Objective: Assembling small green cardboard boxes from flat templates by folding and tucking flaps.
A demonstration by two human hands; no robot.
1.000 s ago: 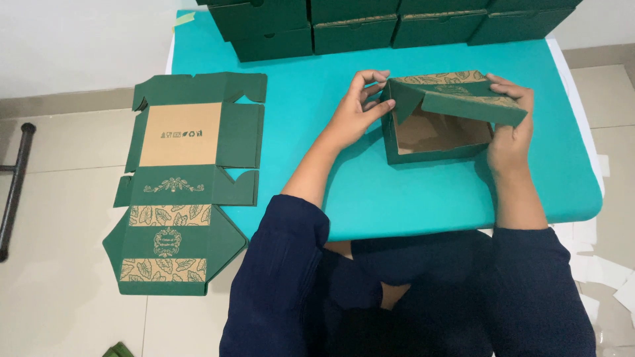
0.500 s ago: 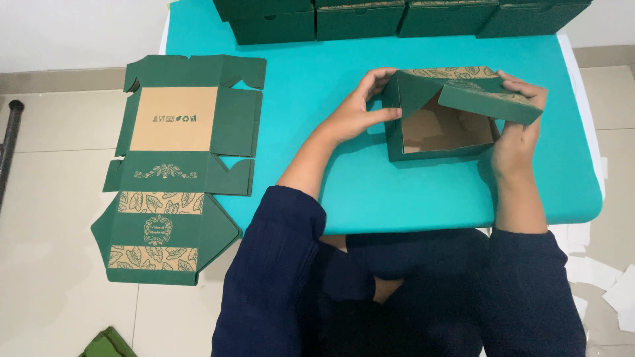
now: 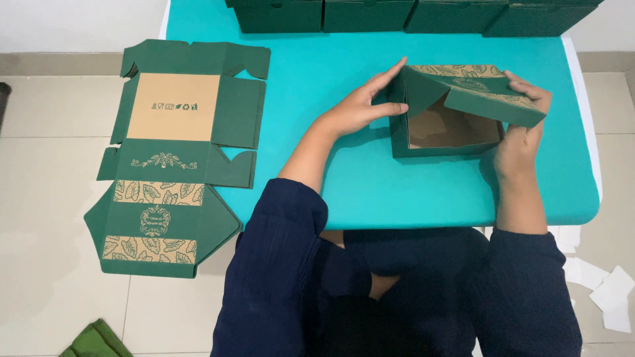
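A half-folded dark green cardboard box [image 3: 450,122] sits on the right part of the teal table [image 3: 317,86], its brown inside open to view and its patterned lid flap tilted over the top right corner; the left hand [image 3: 360,106] lies flat against the box's left wall, fingers [image 3: 390,73] stretched out long and together, the thumb pressing the wall's outer face, so the hand is spread rather than closed; the right hand [image 3: 519,135] grips the right end of the box, its fingers curled over the slanting flap and the palm against the right wall, holding the flap down; both forearms come up from dark blue sleeves [image 3: 278,264] at the lower edge of the view; along the far edge of the table stands a row of finished dark green boxes [image 3: 410,14], well apart from the hands; to the left, a flat unfolded box blank [image 3: 175,152] of the same green card, with a brown panel and leaf-patterned bands, lies partly over the table's left edge and partly over the pale tiled floor [image 3: 46,198]; a scrap of green cloth [image 3: 96,340] shows at the bottom left corner, and white paper scraps [image 3: 605,291] lie on the floor at the lower right
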